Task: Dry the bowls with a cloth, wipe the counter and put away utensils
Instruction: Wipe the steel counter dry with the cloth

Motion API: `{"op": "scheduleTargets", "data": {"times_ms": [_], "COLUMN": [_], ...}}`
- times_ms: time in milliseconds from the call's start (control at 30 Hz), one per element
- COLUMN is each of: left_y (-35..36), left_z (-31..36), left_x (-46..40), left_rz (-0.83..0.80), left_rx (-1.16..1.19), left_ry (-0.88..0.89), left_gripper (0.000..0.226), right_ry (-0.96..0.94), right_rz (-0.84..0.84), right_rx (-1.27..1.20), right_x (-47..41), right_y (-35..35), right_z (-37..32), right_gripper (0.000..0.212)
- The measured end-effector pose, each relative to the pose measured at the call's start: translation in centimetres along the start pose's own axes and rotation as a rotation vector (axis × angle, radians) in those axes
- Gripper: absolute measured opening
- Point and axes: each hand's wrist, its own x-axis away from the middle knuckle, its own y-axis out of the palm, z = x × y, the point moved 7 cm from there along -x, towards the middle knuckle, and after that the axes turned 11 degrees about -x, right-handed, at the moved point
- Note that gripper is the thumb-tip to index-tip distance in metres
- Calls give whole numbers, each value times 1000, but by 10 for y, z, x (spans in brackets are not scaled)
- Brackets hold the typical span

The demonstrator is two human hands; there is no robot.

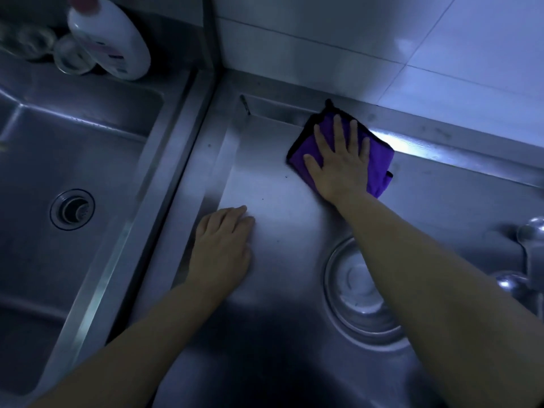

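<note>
1. Where the light falls off toward the near edge, the steel table [265, 184] goes dark and its front rim cannot be made out.
2. Right hand [341, 160] lies flat on the purple cloth [379, 166], fingers [338, 128] straight and spread, pressing it onto the table at the back rim, just below the tiled wall [382, 33]. Most of the cloth's middle is hidden under the palm.
3. Left hand [223, 245] rests palm down on the bare table, fingers together and lightly bent, holding nothing, beside the raised ridge next to the sink [88, 142].
4. Steel bowl [359, 293] sits on the table near the right forearm, which covers its right part.
5. Tap [530, 260] at far right is cut off by the frame.
6. White bottle [112, 36] and blurred glasses [70, 54] stand behind the sink; the bottle's top is out of frame.
7. Open table surface lies between the two hands.
</note>
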Motion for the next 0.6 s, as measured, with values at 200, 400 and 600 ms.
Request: {"op": "scheduleTargets", "data": {"times_ms": [200, 400, 600], "left_y": [-3, -1, -11], "left_z": [-8, -13, -11], "left_x": [21, 54, 90], "left_rz": [-2, -42, -84], "left_rx": [5, 15, 45], "left_ry": [-28, -23, 18], "left_gripper": [40, 43, 43], "right_ry": [269, 97, -63], "right_rz": [-8, -71, -164], "right_rx": [-56, -40, -21], "right_x": [44, 124, 220], "right_y": [3, 25, 47], "right_z": [11, -51, -98], "right_gripper": [68, 70, 70]}}
